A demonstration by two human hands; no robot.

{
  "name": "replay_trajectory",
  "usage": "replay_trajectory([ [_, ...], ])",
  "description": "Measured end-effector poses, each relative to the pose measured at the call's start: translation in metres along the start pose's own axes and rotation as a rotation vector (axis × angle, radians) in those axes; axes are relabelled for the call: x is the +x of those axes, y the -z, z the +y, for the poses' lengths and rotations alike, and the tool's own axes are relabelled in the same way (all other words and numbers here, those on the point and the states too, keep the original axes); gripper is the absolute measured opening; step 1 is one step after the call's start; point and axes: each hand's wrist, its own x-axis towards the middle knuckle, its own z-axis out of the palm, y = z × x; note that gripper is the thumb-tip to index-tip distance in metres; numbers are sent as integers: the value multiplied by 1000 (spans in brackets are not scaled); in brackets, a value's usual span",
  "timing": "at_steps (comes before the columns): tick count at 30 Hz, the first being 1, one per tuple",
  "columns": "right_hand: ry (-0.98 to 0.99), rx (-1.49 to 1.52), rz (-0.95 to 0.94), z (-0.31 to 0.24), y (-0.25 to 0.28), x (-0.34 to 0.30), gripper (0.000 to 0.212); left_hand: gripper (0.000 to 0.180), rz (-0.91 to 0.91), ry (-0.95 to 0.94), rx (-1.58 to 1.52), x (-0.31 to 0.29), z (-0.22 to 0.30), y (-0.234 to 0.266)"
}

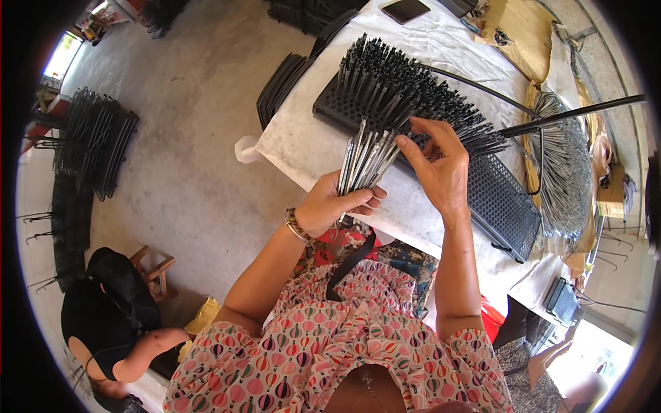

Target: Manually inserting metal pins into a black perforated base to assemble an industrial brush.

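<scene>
My left hand [329, 205] is closed round a bundle of thin silvery metal rods [366, 160], which fan out upward from the fist. Beside their upper ends is my right hand [446, 168], its thumb and forefinger apart and its other fingers curled; I make out nothing held in it. Just beyond it, a dense row of black-coated thin rods [406, 79] stands upright in a long black perforated rack [508, 206]. The rack's near right part bears no rods, and its round holes show.
A white cloth [289, 141] covers the table. A large pile of grey rods [561, 165] lies on the right, near a black bar [578, 113]. A dark phone [406, 9] lies at the far edge. Another person [113, 316] is at lower left, near a wooden stool [155, 272].
</scene>
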Motion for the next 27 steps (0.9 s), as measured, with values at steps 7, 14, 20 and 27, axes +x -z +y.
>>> replay_trajectory([
  [7, -240, 369, -241, 15, -6, -2, 21, 21, -72, 8, 29, -9, 3, 2],
  [14, -380, 484, -162, 0, 1, 15, 19, 26, -38, 62, 37, -11, -10, 16],
  [20, -98, 418, 69, -31, -9, 44, 19, 32, 148, 52, -185, -19, -40, 30],
  [27, 59, 304, 110, -25, -54, 76, 20, 32, 179, 45, -198, -18, -59, 32],
])
